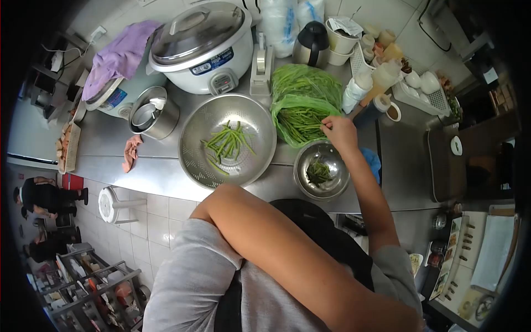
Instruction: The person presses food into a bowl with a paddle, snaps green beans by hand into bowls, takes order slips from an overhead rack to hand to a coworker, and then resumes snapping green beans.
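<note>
My right hand (339,133) reaches to the right side of a green plastic bag (301,105) filled with long green beans (298,123). Its fingers are pinched together at the beans by the bag's mouth. Below that forearm sits a small steel bowl (303,187) with short dark green trimmings (318,172) in it. A large perforated steel colander (193,130) to the left holds a loose pile of green bean pieces (228,143). My left arm (276,232) is bent across my body, elbow towards the counter; its hand is out of sight.
Behind the colander stands a large rice cooker (202,50); a steel pot (160,119) and a pink cloth (131,152) lie left. Sauce bottles (358,88) crowd the right back. A white stool (113,206), a loaded cart (94,288) and people (47,199) are at left.
</note>
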Demonstrator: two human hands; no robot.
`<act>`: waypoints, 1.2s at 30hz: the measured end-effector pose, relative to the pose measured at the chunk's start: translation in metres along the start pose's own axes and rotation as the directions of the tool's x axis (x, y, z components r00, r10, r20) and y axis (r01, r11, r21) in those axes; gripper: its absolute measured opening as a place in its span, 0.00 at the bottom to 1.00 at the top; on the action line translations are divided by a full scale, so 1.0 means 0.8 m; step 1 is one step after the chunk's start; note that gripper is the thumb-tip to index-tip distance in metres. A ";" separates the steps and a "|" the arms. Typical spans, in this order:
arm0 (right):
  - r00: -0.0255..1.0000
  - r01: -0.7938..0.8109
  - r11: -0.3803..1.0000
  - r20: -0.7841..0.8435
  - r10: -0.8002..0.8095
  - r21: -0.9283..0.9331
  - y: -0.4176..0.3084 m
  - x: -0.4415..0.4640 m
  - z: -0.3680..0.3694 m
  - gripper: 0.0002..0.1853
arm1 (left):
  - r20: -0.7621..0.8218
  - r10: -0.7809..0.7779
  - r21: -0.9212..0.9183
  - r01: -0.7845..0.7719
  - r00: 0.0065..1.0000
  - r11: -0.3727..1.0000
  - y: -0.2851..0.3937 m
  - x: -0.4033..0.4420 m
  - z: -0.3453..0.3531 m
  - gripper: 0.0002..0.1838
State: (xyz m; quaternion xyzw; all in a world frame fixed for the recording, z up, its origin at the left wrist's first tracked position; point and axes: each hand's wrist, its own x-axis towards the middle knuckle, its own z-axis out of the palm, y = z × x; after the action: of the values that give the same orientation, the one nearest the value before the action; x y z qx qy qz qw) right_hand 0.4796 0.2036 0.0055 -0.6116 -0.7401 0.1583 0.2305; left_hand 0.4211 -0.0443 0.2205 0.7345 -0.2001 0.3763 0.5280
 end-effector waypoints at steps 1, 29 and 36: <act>1.000 -0.011 0.998 -0.028 0.013 0.056 0.000 -0.004 0.000 0.09 | 0.000 -0.006 -0.006 0.006 1.000 1.000 0.006 -0.004 0.000 0.13; 0.934 0.012 0.326 -0.126 0.333 0.945 -0.058 -0.135 -0.025 0.07 | -0.752 -0.617 -0.356 0.646 0.232 0.675 -0.086 -0.260 -0.175 0.08; 0.839 -0.536 -0.041 0.537 0.084 0.843 -0.085 -0.122 -0.028 0.17 | -0.654 -0.680 -0.181 0.804 0.332 0.567 -0.087 -0.238 -0.288 0.09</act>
State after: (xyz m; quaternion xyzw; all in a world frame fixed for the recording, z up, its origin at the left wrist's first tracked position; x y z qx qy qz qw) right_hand 0.4493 0.0935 0.0448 -0.3979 -0.2865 0.7667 0.4144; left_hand 0.2692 0.1747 0.0686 0.6006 0.3931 0.3412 0.6069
